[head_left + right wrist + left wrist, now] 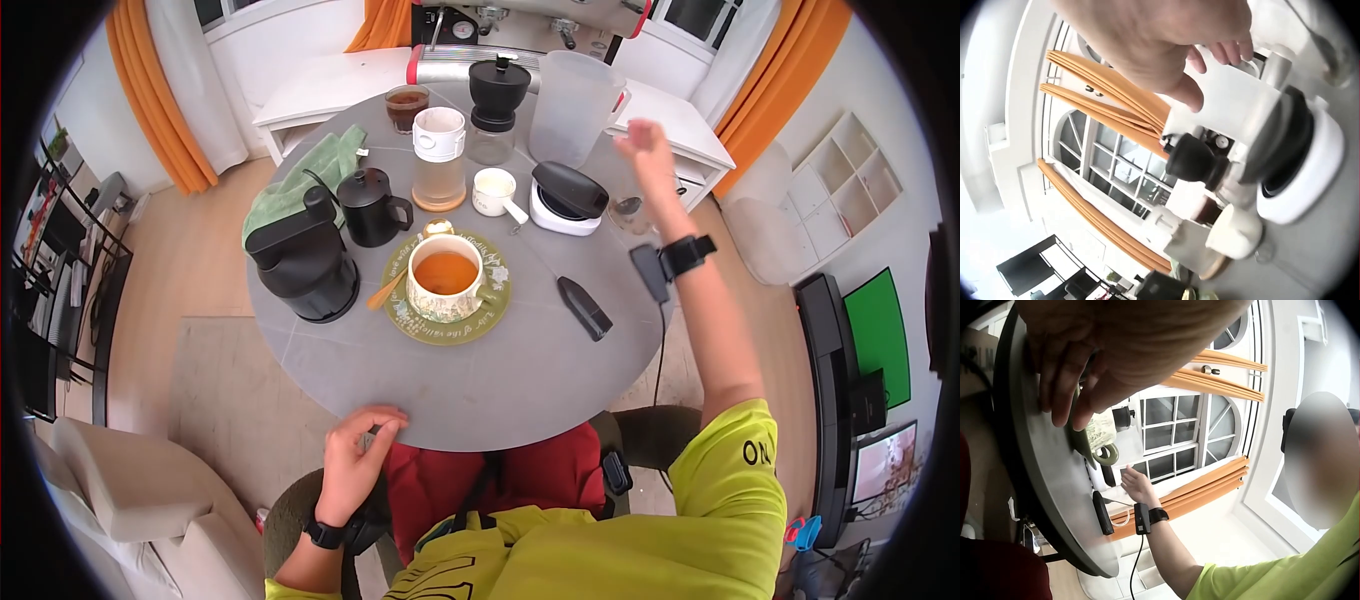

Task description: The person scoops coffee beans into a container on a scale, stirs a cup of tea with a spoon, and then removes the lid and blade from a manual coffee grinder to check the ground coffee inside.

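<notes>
My right hand is raised at the table's right side, beside the handle of a translucent pitcher; its fingers are loosely bent around nothing. In the right wrist view that hand hangs in front of the pitcher, with no clear contact. My left hand is at the front table edge, fingers relaxed and empty, as the left wrist view shows the same hand. A cup of orange-brown liquid stands on a green saucer. Below my right hand is a clear glass, partly hidden by the wrist.
Around the cup stand a black kettle, black jug, grinder, glass carafe, small white cup, white scale with a black item on it, and frother. A green cloth lies left. A cable hangs from my right wrist.
</notes>
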`<state>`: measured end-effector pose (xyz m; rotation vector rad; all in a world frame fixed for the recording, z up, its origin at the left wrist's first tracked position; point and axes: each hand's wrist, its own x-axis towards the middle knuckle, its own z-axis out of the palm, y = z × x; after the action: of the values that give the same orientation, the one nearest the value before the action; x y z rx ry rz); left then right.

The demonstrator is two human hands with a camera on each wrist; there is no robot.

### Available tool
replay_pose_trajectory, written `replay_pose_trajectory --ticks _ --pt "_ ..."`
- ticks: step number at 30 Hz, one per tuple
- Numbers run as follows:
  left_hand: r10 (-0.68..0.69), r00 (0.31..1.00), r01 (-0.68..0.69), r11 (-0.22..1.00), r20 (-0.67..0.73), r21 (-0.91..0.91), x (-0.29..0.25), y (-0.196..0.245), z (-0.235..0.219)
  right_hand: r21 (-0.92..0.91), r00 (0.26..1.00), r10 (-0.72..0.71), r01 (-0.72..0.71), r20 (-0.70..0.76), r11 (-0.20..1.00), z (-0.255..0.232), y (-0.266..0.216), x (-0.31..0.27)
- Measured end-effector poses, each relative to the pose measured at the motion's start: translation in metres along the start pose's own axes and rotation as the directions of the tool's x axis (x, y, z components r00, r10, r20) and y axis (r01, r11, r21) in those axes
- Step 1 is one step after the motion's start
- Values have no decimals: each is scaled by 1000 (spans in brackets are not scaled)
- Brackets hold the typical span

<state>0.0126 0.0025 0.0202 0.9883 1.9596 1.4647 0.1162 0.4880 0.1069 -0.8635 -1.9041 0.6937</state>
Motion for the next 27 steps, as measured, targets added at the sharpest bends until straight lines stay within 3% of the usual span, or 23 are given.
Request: replay_pose_trajectory --ticks 2,4,5,8,11,12,15,17,19,20,22,23,25,27 --pt "-19 1000 19 1000 3 0 0 0 0 40 1000 -20 21 -7 999 -17 3 43" --pt "-34 999 34 999 2 -2 0 2 -1 36 982 64 -71 179 997 -30 5 78" --pt "-46 999 46 999 6 -5 0 2 -1 38 982 60 -68 177 997 -33 8 88" --pt "-54 999 54 999 8 0 0 0 -2 -231 961 112 -53 253 971 -31 27 120" --pt "-59 998 59 998 8 -1 1 0 -2 -345 978 23 51 208 937 -18 53 140" --pt "-68 998 68 998 9 -15 1 0 -2 -406 955 100 23 280 914 -18 50 144" --pt "-78 997 79 997 11 -23 1 -4 -2 -428 924 94 80 370 900 -11 58 149" --pt "-113 993 114 993 23 -23 1 -3 -3 -401 928 82 76 363 913 -5 67 156" --pt "-150 988 151 988 37 -24 2 -1 -4 -441 974 27 78 227 894 -1 68 155" --pt "-132 990 132 991 41 -7 2 1 -4 -440 973 28 78 229 895 1 70 157" --pt "-119 992 118 993 51 12 3 1 -5 -508 978 -106 185 181 841 4 76 159" --pt "-118 992 117 993 55 16 3 0 -5 -509 978 -100 182 183 841 4 70 155" --pt "-119 991 118 993 60 18 3 0 -6 -293 923 216 -121 319 949 1 46 146" --pt "-124 990 124 992 62 10 3 3 -6 -303 906 243 -137 347 943 1 47 149"
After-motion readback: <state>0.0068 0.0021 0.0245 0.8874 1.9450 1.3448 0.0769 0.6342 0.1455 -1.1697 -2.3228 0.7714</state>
